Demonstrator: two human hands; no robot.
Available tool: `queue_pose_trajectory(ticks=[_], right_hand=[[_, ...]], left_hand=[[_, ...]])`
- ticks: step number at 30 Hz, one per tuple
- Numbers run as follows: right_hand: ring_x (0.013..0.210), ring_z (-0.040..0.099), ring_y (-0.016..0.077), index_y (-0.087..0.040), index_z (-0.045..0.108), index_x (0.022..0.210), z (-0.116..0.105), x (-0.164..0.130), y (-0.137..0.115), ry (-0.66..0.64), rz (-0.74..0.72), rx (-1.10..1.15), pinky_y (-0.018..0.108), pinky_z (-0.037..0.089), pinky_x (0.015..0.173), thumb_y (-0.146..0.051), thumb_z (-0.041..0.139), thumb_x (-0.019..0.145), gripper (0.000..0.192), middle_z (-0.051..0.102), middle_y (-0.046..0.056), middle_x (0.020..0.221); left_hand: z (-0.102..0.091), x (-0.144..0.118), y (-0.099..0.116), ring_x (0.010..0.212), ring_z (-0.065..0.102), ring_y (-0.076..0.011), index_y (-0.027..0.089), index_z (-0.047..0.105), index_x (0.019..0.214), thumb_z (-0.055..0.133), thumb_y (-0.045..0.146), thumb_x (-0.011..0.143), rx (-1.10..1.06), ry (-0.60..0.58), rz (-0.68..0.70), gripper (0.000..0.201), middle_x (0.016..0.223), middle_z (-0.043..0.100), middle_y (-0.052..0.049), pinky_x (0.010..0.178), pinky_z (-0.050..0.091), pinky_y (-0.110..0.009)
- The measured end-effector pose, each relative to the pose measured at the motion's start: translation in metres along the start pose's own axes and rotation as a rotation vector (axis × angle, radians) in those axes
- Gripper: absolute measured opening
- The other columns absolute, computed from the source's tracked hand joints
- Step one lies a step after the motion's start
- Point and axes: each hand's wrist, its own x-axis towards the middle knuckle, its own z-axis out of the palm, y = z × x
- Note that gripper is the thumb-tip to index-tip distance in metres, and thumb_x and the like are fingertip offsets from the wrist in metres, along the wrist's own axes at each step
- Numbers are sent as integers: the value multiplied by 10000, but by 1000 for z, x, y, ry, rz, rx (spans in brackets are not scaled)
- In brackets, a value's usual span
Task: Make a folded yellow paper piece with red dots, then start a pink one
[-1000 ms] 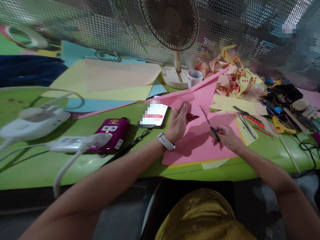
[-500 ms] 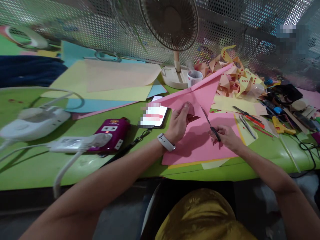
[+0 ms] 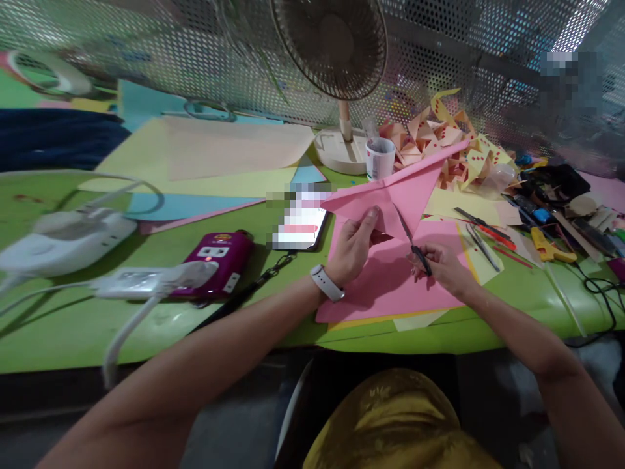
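Observation:
A folded piece of pink paper (image 3: 415, 185) is pinched in my left hand (image 3: 354, 247), with the thumb on top. My right hand (image 3: 442, 264) is closed around the dark handles of a pair of scissors (image 3: 420, 259). The scissor blades point up and left and lie against the lower right part of the folded paper. Beneath both hands, a flat pink sheet (image 3: 390, 293) rests on the table over a yellow-orange one. The fingers in the scissor handles are partly hidden.
A phone (image 3: 300, 225) lies left of my left hand, near a purple power adapter (image 3: 215, 264). Behind stand a fan (image 3: 336, 146) and a white cup (image 3: 379, 159). Folded paper pieces (image 3: 439, 140) are heaped at the back right. A craft knife (image 3: 483, 225), tweezers (image 3: 483, 247) and a yellow glue gun (image 3: 549, 246) lie right.
My left hand and the folded pink paper have moved slightly right and down, toward the scissors. My right hand stays in nearly the same place.

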Motion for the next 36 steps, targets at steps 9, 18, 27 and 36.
queue_pose_trajectory(ticks=[9, 18, 27, 36], right_hand=[[466, 580, 105, -189, 556, 776, 1, 3, 6, 4, -12, 13, 172, 410, 317, -664, 774, 658, 536, 634, -14, 577], [460, 564, 100, -189, 567, 790, -1, 1, 5, 6, -1, -18, 169, 396, 301, -656, 765, 685, 518, 642, -4, 595], [462, 552, 93, -184, 570, 793, 1, 1, 2, 16, -14, -1, 174, 422, 322, -660, 776, 662, 535, 635, -12, 599], [447, 532, 94, -187, 576, 792, 3, -1, 0, 22, -25, -1, 177, 390, 300, -666, 767, 674, 530, 619, -16, 576]], left_hand=[[-2, 1, -4, 460, 400, -75, 200, 483, 523, 719, 599, 796, 16, 5, -16, 539, 487, 380, 61, 602, 598, -226], [0, 0, -3, 503, 431, -78, 193, 506, 567, 725, 615, 777, -14, -21, -8, 520, 547, 415, 58, 616, 600, -235], [1, -5, -1, 480, 398, -77, 198, 474, 552, 700, 624, 798, 45, -67, -3, 542, 525, 398, 57, 558, 545, -219], [2, -6, -3, 494, 471, -89, 195, 505, 563, 681, 549, 846, 28, -64, -60, 487, 515, 432, 52, 574, 539, -233]])
